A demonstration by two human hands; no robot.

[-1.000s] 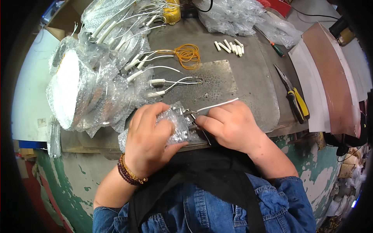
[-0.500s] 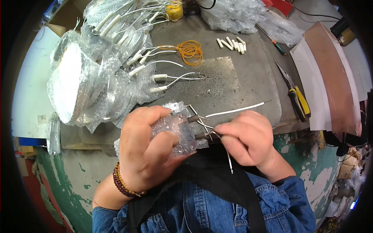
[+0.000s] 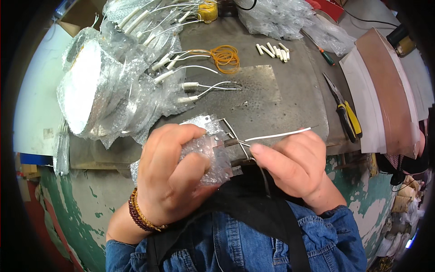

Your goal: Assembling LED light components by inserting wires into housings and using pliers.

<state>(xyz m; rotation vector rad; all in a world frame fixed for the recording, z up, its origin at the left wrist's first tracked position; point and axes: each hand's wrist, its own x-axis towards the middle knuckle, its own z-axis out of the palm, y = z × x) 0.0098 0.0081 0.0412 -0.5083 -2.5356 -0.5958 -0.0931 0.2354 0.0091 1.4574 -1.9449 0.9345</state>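
The table is the largest thing, and a pile in bubble wrap lies on its left side. Near the front edge, the left hand grasps a wrapped part, whose two dark rods point rightward, to the right hand. This hand, the nearer one to the rod tips, seems to pinch thin wires there; which exactly, I cannot tell. The white wire runs left to right, slightly rising, just beyond its fingers.

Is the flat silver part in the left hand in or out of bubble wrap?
Partly in: clear bubble wrap covers the flat silver part in the left hand; white wires stick out.
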